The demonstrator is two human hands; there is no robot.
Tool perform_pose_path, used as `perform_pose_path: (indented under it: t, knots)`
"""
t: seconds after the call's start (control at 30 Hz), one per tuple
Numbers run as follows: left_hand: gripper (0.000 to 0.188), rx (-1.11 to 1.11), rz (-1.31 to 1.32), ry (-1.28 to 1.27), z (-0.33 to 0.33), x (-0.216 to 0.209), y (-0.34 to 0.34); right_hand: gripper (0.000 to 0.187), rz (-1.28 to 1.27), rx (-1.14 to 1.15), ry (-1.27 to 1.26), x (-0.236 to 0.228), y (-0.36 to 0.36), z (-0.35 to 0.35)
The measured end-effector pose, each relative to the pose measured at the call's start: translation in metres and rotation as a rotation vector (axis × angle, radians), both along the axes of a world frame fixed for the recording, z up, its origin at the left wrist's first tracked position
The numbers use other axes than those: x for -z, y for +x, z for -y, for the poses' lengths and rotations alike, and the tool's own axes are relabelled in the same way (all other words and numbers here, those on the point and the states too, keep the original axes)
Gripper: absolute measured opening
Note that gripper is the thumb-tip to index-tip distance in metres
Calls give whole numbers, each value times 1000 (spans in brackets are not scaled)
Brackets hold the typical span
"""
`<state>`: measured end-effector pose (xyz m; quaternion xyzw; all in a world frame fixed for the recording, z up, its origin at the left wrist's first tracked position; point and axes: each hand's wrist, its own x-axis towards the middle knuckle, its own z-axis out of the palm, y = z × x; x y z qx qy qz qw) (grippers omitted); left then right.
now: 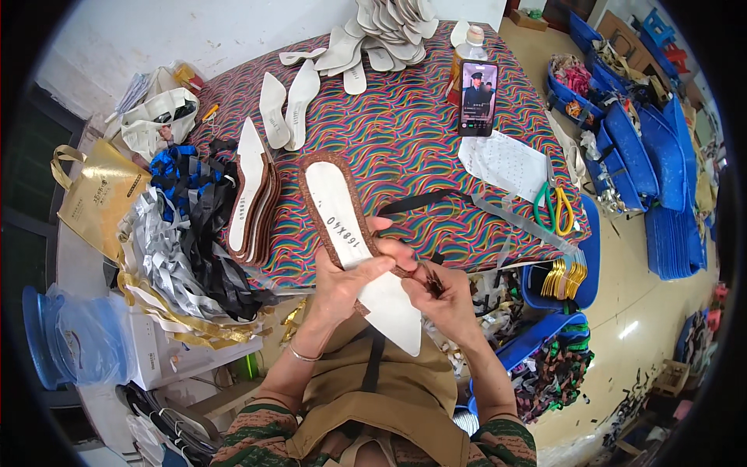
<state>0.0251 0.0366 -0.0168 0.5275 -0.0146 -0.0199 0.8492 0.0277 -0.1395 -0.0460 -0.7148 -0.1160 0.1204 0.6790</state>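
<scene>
A pointed white shoe insole (338,204) with a glittery brown edging is held tilted over the table's front edge, its tip toward me. My left hand (342,289) grips its middle, with the thumb on the white face and the fingers behind. At its right edge my right hand (449,302) pinches a bunched, dark brown strip (433,285); part of this strip is hidden by the fingers. Left of the insole lies a stack of brown-edged insoles (250,194). Beyond are two plain white insoles (272,113) and a large pile of white insoles (389,35).
On the patterned tablecloth (373,132) are a phone (477,97), a bottle (472,50), a paper sheet (504,162), scissors (554,210) and a black strip (420,201). Ribbon bundles (175,249) hang at the left edge. Blue baskets (634,152) stand on the right.
</scene>
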Motion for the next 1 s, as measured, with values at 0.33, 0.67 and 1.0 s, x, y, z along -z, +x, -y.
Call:
perform_pose_path:
  t: [0.33, 0.67, 1.0]
  knots:
    - [16, 175, -77, -91, -7, 12, -2, 25, 51, 104, 28, 26, -31, -3]
    - [14, 386, -186, 231, 7, 23, -31, 31, 429, -209, -171, -46, 79, 20]
    - [17, 286, -201, 362, 7, 28, -42, 10, -37, 289, 528, -1, 18, -18]
